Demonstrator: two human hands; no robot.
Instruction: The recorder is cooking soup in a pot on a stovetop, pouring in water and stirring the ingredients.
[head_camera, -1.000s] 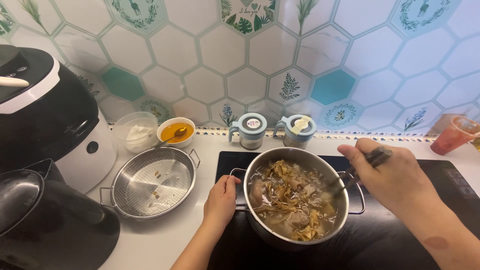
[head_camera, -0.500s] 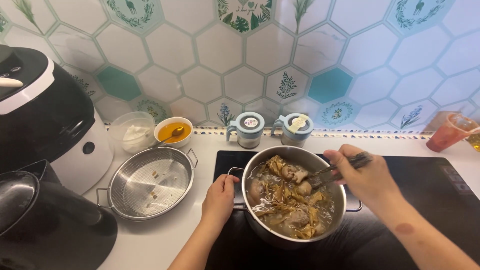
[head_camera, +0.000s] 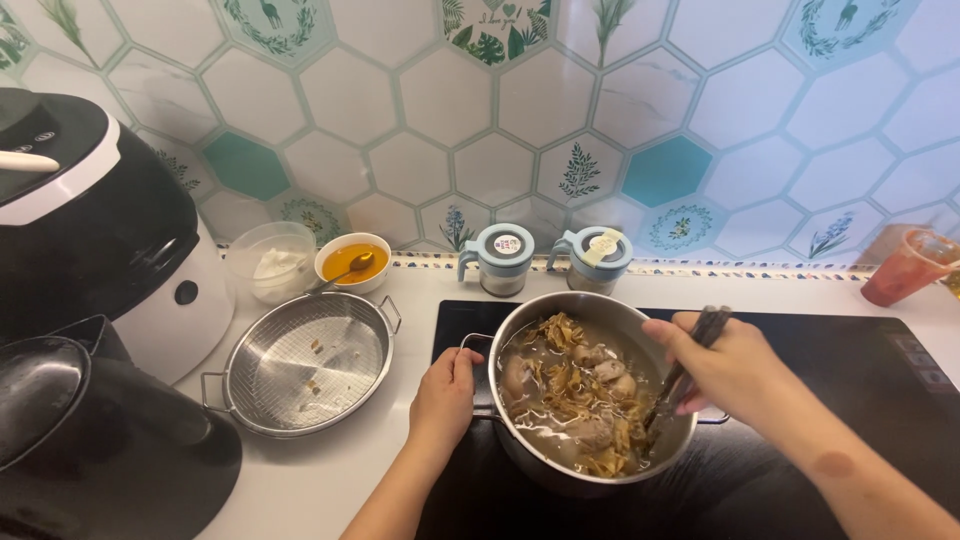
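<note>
both forearms are bare, with no sleeves, rings or watch showing.

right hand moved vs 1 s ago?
Yes. The right hand came in from beyond the pot's right rim to over it, its chopsticks now dipped in the stew.

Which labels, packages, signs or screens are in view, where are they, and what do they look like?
Left jar: behind the pot, round white label on its pale blue lid.
Right jar: beside it, yellowish strip label across the lid.
Wall tile: top centre, hexagon with green leaves and small writing.
</note>
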